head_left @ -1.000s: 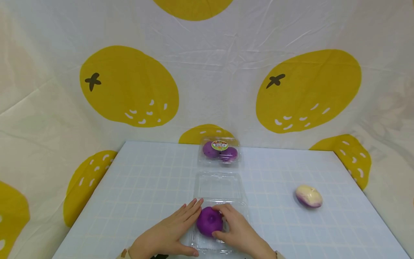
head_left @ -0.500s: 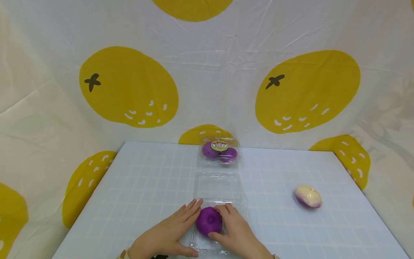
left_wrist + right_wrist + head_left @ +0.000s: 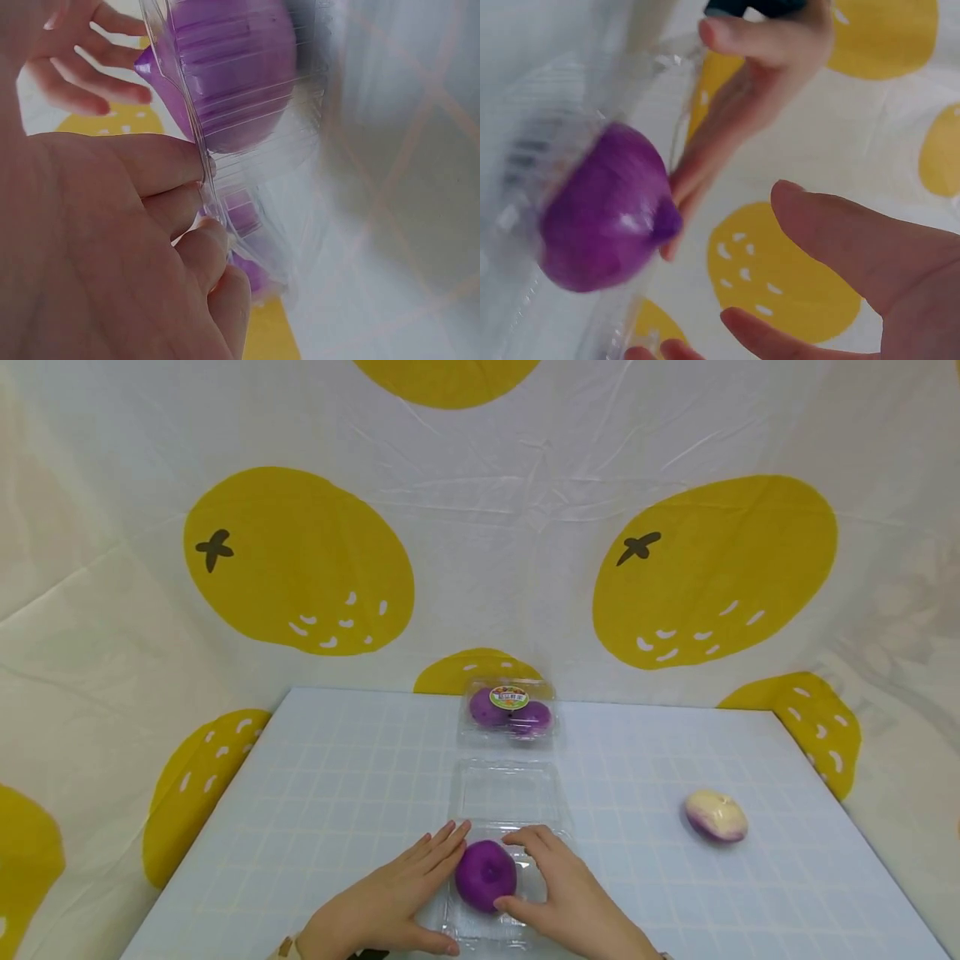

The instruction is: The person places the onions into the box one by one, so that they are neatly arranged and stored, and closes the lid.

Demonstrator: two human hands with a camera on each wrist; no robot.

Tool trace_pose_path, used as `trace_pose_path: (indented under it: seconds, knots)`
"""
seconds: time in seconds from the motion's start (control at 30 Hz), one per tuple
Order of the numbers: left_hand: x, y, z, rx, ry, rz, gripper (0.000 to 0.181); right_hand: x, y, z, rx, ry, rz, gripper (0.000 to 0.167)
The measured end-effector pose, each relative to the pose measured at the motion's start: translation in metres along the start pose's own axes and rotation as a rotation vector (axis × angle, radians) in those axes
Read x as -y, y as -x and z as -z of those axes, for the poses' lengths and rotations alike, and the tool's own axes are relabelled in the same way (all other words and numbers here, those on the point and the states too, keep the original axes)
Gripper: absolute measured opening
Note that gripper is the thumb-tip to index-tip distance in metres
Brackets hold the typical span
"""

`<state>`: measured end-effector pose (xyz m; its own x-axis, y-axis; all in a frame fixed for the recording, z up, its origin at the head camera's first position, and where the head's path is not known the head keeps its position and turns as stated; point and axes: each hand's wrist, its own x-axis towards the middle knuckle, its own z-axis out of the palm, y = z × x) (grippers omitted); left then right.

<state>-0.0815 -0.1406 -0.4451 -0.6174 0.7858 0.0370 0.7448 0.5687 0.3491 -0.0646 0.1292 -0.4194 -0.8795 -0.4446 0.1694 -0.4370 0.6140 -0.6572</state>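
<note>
A purple onion sits in the near half of an opened clear plastic box, its pointed tip up. My left hand lies along the box's left side with fingers straight, fingertips at the rim beside the onion. In the left wrist view, the left hand's fingers touch the box's edge. My right hand is spread at the onion's right, thumb close to it and fingers apart from it. The right wrist view shows a gap between the right hand and the onion.
Behind stands a closed clear box with a label and two purple onions inside. A cream and purple onion-like vegetable lies on the right of the table. A fruit-printed cloth rises behind the table.
My right hand has let go of the onion, its fingers spreading away to the right. The left hand and the box have stayed in place.
</note>
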Motion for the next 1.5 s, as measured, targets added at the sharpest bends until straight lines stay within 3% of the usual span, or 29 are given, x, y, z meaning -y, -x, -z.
trace_pose_path:
  seconds: [0.4,0.6,0.77,1.0,1.1,1.23,1.33,1.5]
  knots:
    - [0.001,0.0,0.003,0.017,-0.005,0.005,0.105,-0.02,-0.006,0.036,-0.076,-0.166,0.181,0.046]
    - [0.001,-0.001,0.005,0.015,-0.016,-0.009,0.105,-0.038,-0.006,0.066,-0.184,-0.181,0.254,0.045]
    - [0.0,-0.002,0.006,0.02,-0.008,-0.007,0.105,-0.064,0.002,0.091,-0.28,-0.223,0.258,0.048]
    - [0.002,0.0,0.005,0.032,-0.011,-0.003,0.106,-0.104,0.018,0.113,-0.525,-0.246,0.168,0.042]
    - [0.001,0.0,0.004,0.03,-0.011,-0.002,0.106,-0.123,0.025,0.12,-0.643,-0.301,0.145,0.037]
    - [-0.001,0.0,0.003,0.032,-0.006,0.001,0.106,-0.149,0.034,0.129,-0.769,-0.37,0.057,0.031]
    - [-0.002,0.0,0.003,0.037,-0.027,0.011,0.106,-0.168,0.04,0.136,-0.795,-0.456,-0.049,0.034]
    - [-0.005,0.0,0.004,0.071,-0.022,0.043,0.106,-0.199,0.055,0.141,-0.719,-0.666,-0.17,0.043]
